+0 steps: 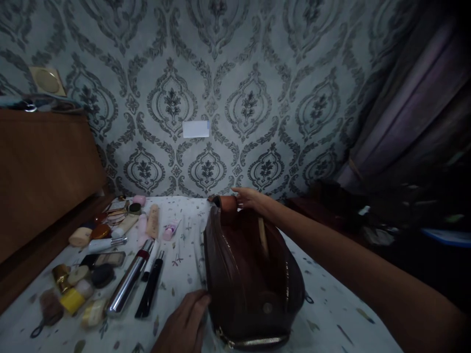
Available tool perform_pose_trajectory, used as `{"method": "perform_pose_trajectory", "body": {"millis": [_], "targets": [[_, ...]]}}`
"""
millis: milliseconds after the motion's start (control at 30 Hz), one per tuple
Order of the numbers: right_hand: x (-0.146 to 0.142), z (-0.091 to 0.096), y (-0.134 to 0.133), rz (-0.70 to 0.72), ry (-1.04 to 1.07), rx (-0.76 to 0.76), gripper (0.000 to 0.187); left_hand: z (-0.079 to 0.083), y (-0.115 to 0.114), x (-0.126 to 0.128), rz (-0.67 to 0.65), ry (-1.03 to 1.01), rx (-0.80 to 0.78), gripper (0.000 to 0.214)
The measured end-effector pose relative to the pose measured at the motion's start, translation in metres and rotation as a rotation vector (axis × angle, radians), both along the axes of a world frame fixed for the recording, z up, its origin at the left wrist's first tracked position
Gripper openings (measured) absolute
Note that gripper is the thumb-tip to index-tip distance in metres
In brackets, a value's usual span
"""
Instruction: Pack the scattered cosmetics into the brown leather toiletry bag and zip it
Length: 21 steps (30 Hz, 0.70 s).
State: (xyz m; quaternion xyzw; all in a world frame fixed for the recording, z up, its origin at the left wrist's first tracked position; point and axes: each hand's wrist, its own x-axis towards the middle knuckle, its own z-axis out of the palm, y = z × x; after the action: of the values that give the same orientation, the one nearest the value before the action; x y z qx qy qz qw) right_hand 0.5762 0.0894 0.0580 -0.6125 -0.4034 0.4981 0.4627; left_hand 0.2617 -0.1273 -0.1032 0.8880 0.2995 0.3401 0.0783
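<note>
A brown glossy toiletry bag (250, 274) lies on the white patterned bedsheet (331, 318), its zip open along the top. My right hand (248, 198) reaches across to the bag's far end and pinches the small brown pull tab (226, 202) there. My left hand (186, 323) rests against the bag's near left corner, fingers curled on its edge. The inside of the bag is dark.
Several cosmetics lie spread at the left: a silver tube (128, 284), black pencils (150, 289), a pink tube (170, 229), round compacts (99, 231). A wooden headboard (40, 171) stands at the left, patterned wallpaper behind, a dark curtain (412, 108) at the right.
</note>
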Motion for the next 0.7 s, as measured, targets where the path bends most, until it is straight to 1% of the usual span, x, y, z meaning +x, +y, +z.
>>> {"method": "perform_pose_trajectory", "body": {"millis": [100,200,333,500,700], "targets": [[-0.004,-0.001,0.001,-0.033,0.027,-0.105,0.034,0.003,0.002,-0.004,-0.036,0.043,0.006,0.071],[-0.013,0.0,0.003,-0.033,0.078,-0.115,0.034,0.003,0.006,-0.007,-0.084,0.088,0.022,0.073],[-0.022,0.003,0.001,-0.005,0.169,-0.002,0.033,0.001,0.008,-0.007,-0.084,0.087,0.067,0.068],[-0.021,0.01,-0.003,-0.017,0.223,0.173,0.033,0.003,0.008,-0.008,-0.102,0.119,0.069,0.065],[-0.019,0.019,-0.007,-0.036,0.227,0.284,0.031,0.004,0.007,-0.008,-0.107,0.112,0.07,0.064]]}}
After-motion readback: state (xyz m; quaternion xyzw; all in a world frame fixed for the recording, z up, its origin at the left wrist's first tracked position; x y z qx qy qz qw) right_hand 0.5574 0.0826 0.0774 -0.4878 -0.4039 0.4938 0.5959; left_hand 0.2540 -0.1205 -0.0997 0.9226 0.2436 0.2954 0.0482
